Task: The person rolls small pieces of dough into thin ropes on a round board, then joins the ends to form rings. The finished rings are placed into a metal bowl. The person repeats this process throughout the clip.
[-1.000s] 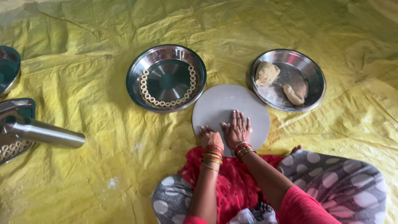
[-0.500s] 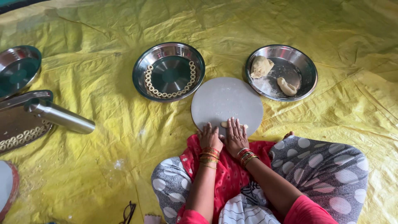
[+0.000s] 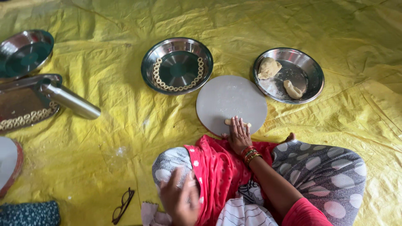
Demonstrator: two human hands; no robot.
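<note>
Now my right hand [image 3: 238, 134] lies flat, fingers spread, on a small roll of dough [image 3: 237, 122] at the near edge of the round grey board [image 3: 231, 100]. It presses down on the roll and does not grab it. The two ends of the roll peek out on each side of my fingers.

My left hand [image 3: 181, 200] is down by my knee, open and loose, on the spotted grey cloth [image 3: 173, 161]. It holds nothing.

Just past the board sits a steel plate [image 3: 177, 65] with little dough rings [image 3: 158, 75] set along its inside. To the right of the board is another steel plate [image 3: 289, 75] with a big lump of dough [image 3: 269, 68] and a smaller piece [image 3: 292, 89] in it.

Far to the left I see a steel bowl [image 3: 24, 52], a tray [image 3: 26, 100] with more rings, and a shiny metal tube [image 3: 71, 101] lying across the tray's edge. A pair of glasses [image 3: 123, 205] lies on the yellow sheet [image 3: 104, 142] near my left knee. Nothing stands between my hands and the board.
</note>
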